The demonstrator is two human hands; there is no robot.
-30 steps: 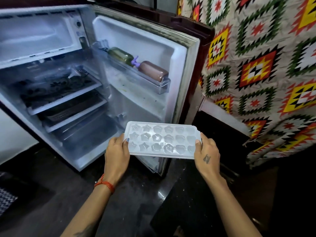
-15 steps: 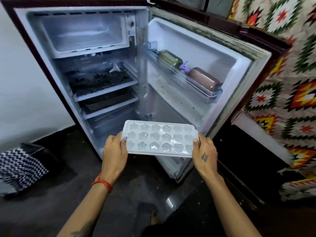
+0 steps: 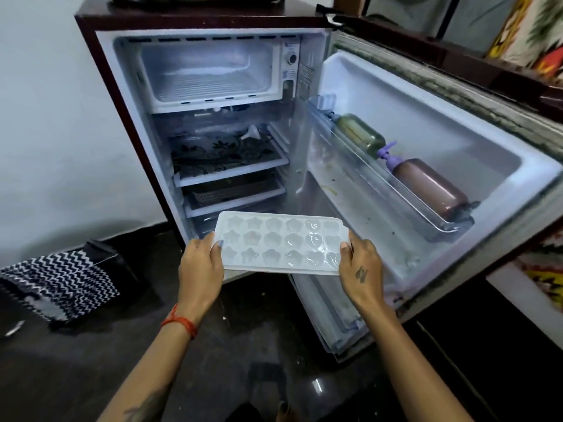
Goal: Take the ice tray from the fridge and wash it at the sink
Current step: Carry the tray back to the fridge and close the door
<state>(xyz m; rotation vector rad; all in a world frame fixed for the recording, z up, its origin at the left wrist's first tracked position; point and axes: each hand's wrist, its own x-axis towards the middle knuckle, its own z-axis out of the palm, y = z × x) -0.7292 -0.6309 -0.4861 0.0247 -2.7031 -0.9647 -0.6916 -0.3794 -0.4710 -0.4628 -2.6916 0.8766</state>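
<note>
Pretty dim room, most of the light bounces off the white fridge interior (image 3: pixel 213 74). The dark floor (image 3: pixel 76 360) swallows detail, one small glare spot near the bottom edge. Wide-angle lens bends the fridge door (image 3: pixel 457 166); corners go soft.

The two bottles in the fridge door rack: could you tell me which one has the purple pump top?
The brown bottle, nearer the door's outer edge; its purple pump points toward the green bottle, which shows no purple.

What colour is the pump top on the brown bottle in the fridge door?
Purple; the head view shows the pump top on the brown bottle.
</note>
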